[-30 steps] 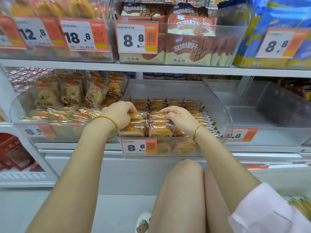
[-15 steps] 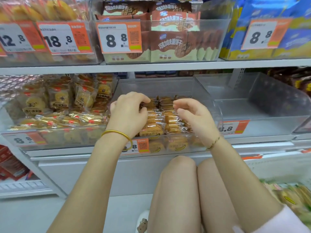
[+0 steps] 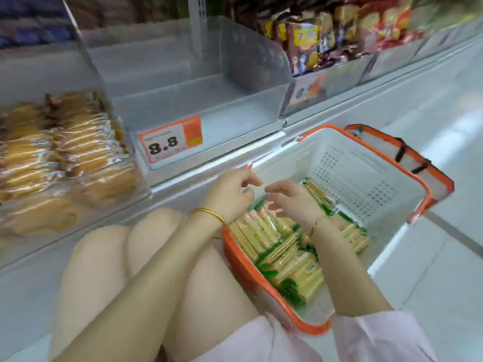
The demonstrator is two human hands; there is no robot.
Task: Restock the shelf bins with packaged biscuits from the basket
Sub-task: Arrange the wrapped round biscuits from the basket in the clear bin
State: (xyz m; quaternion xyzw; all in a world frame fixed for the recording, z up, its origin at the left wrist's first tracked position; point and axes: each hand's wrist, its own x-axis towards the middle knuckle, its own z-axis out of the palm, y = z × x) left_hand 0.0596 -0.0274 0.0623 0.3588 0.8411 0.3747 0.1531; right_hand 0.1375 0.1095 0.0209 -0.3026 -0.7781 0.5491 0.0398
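Note:
A white basket with an orange rim (image 3: 366,176) sits on the floor at my right, holding several yellow-and-green biscuit packets (image 3: 285,259). My left hand (image 3: 231,194) and my right hand (image 3: 290,202) hover just above the packets at the basket's near-left corner, fingers curled and apart, holding nothing. A clear shelf bin (image 3: 209,118) with an 8.8 price tag (image 3: 170,139) stands bare above the basket. Left of it, another clear bin (image 3: 65,163) is filled with rows of wrapped golden biscuits.
A further bin (image 3: 326,82) at the upper right holds brown and red snack bags. The white shelf ledge (image 3: 183,178) runs between the bins and the basket. My bare knees (image 3: 130,246) are under my arms. White floor lies to the right.
Both hands have left the golden-biscuit bin and moved right and down to the basket. The view has swung right, bringing the basket and the bare bin into sight.

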